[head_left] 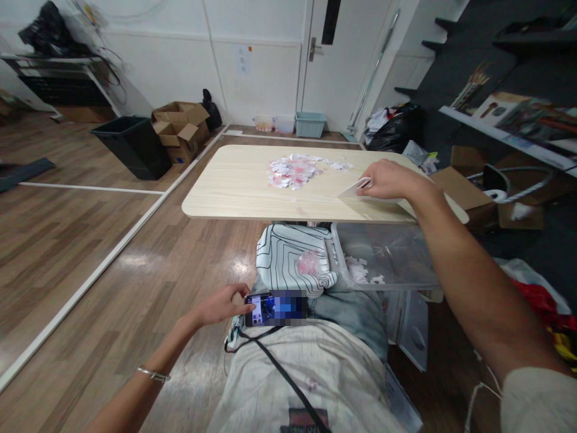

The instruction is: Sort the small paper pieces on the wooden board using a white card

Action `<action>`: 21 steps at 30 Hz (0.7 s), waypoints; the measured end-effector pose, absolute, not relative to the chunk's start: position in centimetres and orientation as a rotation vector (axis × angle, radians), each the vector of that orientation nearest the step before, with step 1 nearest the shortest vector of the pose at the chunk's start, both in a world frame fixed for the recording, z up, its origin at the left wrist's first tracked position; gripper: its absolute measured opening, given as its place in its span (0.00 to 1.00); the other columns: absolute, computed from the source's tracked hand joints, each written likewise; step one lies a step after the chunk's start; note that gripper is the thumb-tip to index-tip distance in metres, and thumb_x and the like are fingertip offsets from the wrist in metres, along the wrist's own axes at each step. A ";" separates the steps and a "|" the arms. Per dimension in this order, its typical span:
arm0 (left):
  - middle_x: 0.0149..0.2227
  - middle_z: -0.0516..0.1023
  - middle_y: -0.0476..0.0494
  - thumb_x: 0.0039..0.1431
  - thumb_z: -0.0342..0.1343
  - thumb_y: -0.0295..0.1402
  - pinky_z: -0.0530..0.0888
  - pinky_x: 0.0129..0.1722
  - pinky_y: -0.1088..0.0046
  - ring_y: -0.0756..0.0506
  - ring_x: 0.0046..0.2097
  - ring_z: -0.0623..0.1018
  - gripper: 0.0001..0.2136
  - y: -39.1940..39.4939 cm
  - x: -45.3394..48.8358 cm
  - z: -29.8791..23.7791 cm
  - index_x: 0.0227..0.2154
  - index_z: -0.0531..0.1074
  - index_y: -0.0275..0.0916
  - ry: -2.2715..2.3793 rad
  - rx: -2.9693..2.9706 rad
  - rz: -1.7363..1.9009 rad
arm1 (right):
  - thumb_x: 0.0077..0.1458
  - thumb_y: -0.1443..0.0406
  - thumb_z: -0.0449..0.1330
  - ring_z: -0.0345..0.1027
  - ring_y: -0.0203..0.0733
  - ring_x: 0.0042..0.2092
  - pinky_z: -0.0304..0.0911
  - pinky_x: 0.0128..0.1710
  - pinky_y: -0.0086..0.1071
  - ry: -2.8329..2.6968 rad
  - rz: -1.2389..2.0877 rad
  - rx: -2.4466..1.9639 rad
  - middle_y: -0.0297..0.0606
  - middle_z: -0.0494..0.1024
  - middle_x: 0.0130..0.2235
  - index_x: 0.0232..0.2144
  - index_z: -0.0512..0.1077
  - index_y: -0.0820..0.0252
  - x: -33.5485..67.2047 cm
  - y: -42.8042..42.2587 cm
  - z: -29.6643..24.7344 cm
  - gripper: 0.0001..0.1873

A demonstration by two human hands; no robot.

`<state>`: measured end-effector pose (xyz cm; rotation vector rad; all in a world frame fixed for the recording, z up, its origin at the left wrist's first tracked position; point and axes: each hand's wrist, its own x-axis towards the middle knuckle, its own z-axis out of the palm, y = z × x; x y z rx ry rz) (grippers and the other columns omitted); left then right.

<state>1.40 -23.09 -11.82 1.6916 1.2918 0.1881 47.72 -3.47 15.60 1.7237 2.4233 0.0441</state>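
Note:
My left hand [231,302] grips the left end of a smartphone [264,310], its screen lit, above my lap. Over the right part of the pale wooden table [225,195], my right hand [388,179] pinches a few thin white cards [350,191], tilted near the tabletop. A heap of small white and pink paper pieces [293,171] lies mid-table, with a thin trail running right. Below the table edge, a white cushion-like item with black lines [282,249] carries a pinkish patch of bits [309,263]. Beside it, a clear plastic bin [392,255] contains white paper scraps [358,269].
A black trash bin [130,150] and open cardboard boxes [183,126] stand at far left. Behind the table are a blue-green basket [311,124] and a door [347,72]. Another carton [464,192] and a shelf [509,135] flank the right side. A black strap [283,376] crosses my shirt.

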 end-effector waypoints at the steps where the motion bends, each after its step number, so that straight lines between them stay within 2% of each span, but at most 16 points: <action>1: 0.52 0.92 0.39 0.66 0.66 0.71 0.82 0.58 0.54 0.31 0.54 0.88 0.32 -23.0 1.2 -11.7 0.48 0.86 0.46 1.264 1.683 0.178 | 0.67 0.62 0.72 0.83 0.54 0.43 0.63 0.44 0.41 2.424 0.050 1.717 0.53 0.92 0.38 0.42 0.92 0.65 47.8 -3.4 15.6 0.12; 6: 0.55 0.93 0.37 0.73 0.57 0.73 0.77 0.55 0.58 0.34 0.54 0.85 0.38 -22.7 0.3 -12.0 0.54 0.90 0.42 1.174 1.674 0.156 | 0.67 0.61 0.71 0.84 0.54 0.43 0.66 0.42 0.39 2.436 0.075 1.682 0.50 0.92 0.38 0.42 0.93 0.62 48.2 -2.6 15.4 0.12; 11: 0.55 0.93 0.36 0.72 0.60 0.74 0.77 0.54 0.59 0.34 0.54 0.85 0.38 -22.5 0.1 -13.0 0.53 0.90 0.41 1.152 1.678 0.169 | 0.67 0.61 0.73 0.86 0.56 0.42 0.69 0.41 0.39 2.444 0.081 1.647 0.50 0.93 0.38 0.45 0.94 0.61 48.7 -1.6 15.4 0.12; 15: 0.56 0.93 0.35 0.72 0.61 0.73 0.77 0.53 0.59 0.33 0.55 0.85 0.37 -22.4 0.1 -13.4 0.54 0.90 0.40 1.146 1.673 0.181 | 0.65 0.55 0.77 0.88 0.60 0.45 0.73 0.41 0.41 2.463 0.032 1.663 0.49 0.94 0.38 0.47 0.96 0.56 49.2 -0.3 15.2 0.15; 21: 0.56 0.93 0.36 0.72 0.62 0.71 0.77 0.54 0.60 0.34 0.55 0.85 0.36 -22.3 0.0 -13.6 0.54 0.89 0.41 1.150 1.672 0.162 | 0.64 0.48 0.78 0.89 0.64 0.46 0.76 0.42 0.44 2.495 -0.002 1.633 0.50 0.94 0.38 0.51 0.96 0.57 49.9 0.9 14.7 0.23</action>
